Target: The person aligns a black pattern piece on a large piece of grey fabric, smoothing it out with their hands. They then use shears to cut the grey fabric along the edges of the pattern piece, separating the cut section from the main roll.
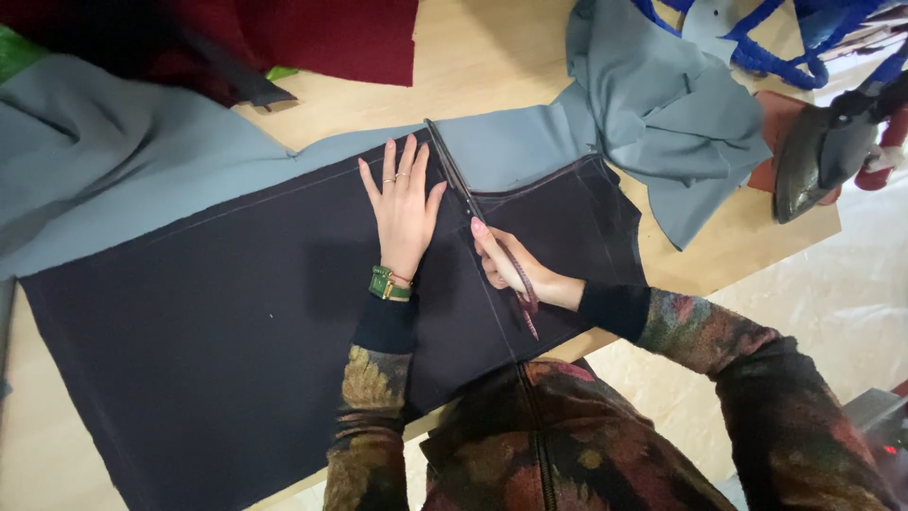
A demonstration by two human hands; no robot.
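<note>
The left hand (405,210) is lying flat, fingers spread, pressing on the dark fabric (218,341) spread across the table (492,57). Just beside it, the right hand (511,270) is gripping the scissors (473,208), whose blades are lying along a chalk line. Grey cloth (653,114) is bunching beyond, near an iron (813,156).

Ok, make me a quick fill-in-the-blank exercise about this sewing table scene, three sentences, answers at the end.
1. The left hand lies flat on the ____ fabric.
2. The right hand holds a pair of ____.
3. On the left wrist sits a ____ watch.

Missing words: black; scissors; green
</note>
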